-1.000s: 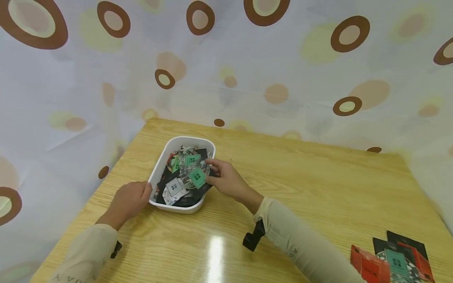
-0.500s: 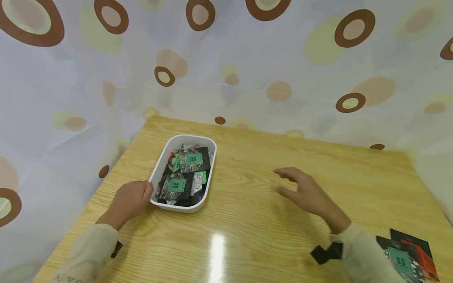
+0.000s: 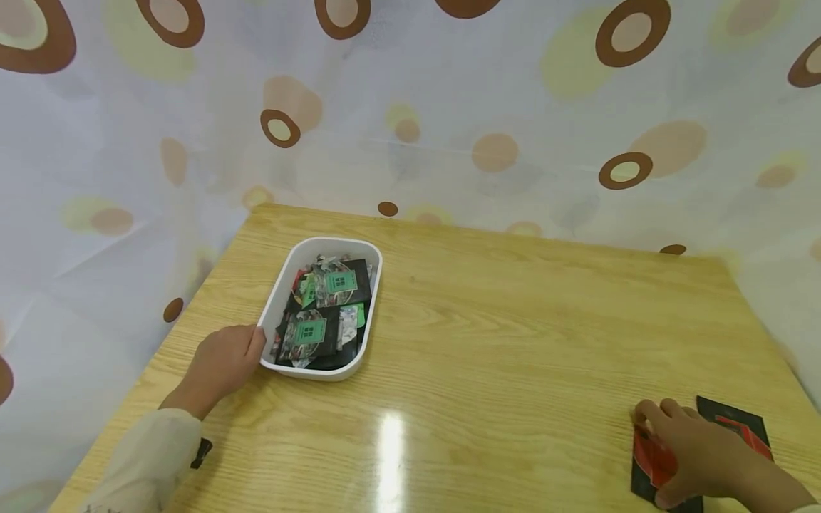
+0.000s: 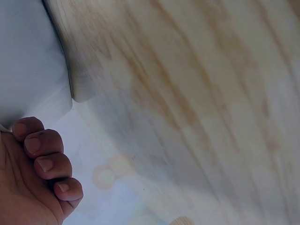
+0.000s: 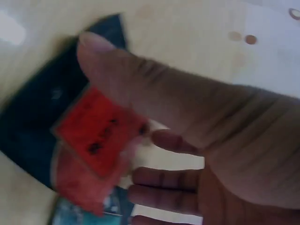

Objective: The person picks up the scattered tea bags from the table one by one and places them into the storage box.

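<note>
My left hand (image 3: 221, 363) grips the near-left rim of a white plastic tub (image 3: 370, 313), with curled fingers (image 4: 47, 147) seen beneath the tub's edge in the left wrist view. Inside the tub lie several flat sachets, two with green labels: an upper sachet (image 3: 341, 281) and a lower sachet (image 3: 311, 330). At the front right, my right hand (image 3: 699, 449) is over a black-and-red sachet (image 3: 653, 459). In the right wrist view the thumb overlaps this sachet (image 5: 101, 126), while the other fingers stand spread at its side, bare table between.
Another black sachet with a red part (image 3: 731, 413) lies behind my right hand. A green-labelled sachet (image 5: 89, 218) shows partly under the red one. The wood-grain table (image 3: 487, 342) meets a white patterned cloth (image 3: 449, 107) at the back and left.
My right hand let go of a green-labelled sachet in the tub, then moved right and toward me to the sachets at front right. The left hand stays at the tub; the head view shifted slightly.
</note>
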`<action>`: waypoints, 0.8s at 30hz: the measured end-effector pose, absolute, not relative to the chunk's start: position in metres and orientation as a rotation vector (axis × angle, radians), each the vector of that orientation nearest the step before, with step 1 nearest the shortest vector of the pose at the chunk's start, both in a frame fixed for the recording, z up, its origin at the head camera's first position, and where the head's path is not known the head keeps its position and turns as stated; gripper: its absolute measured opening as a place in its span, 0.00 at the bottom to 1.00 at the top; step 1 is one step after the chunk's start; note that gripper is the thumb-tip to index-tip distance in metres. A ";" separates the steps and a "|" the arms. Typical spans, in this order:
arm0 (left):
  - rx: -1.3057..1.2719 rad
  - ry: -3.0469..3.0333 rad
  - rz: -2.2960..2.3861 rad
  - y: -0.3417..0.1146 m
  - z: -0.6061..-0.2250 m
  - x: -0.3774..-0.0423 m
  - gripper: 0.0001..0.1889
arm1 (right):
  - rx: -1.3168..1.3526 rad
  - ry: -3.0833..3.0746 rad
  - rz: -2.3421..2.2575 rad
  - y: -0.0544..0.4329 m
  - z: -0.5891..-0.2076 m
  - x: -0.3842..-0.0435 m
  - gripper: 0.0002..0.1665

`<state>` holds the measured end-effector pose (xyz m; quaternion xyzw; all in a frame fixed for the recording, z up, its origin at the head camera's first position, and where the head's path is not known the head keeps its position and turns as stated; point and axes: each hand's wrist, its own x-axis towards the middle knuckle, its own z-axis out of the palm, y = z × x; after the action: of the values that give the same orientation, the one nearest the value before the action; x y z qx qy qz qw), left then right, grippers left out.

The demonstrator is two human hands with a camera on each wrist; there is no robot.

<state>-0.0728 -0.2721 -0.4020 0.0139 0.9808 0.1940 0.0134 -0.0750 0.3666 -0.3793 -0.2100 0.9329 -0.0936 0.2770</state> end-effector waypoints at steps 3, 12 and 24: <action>0.032 3.056 0.600 -0.272 -0.401 -0.073 0.26 | -0.547 2.550 -0.177 0.366 -0.385 -0.075 0.47; 0.019 3.074 0.560 -0.276 -0.398 -0.071 0.24 | -0.730 2.539 -0.486 0.297 -0.378 -0.103 0.26; 0.015 3.051 0.592 -0.271 -0.404 -0.073 0.24 | -0.511 2.215 -1.522 0.093 -0.353 -0.186 0.21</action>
<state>-0.0730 -0.2715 -0.4035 0.0047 0.9816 0.1904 0.0167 -0.1856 0.0927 -0.3527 -0.1830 0.7931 -0.5449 0.2015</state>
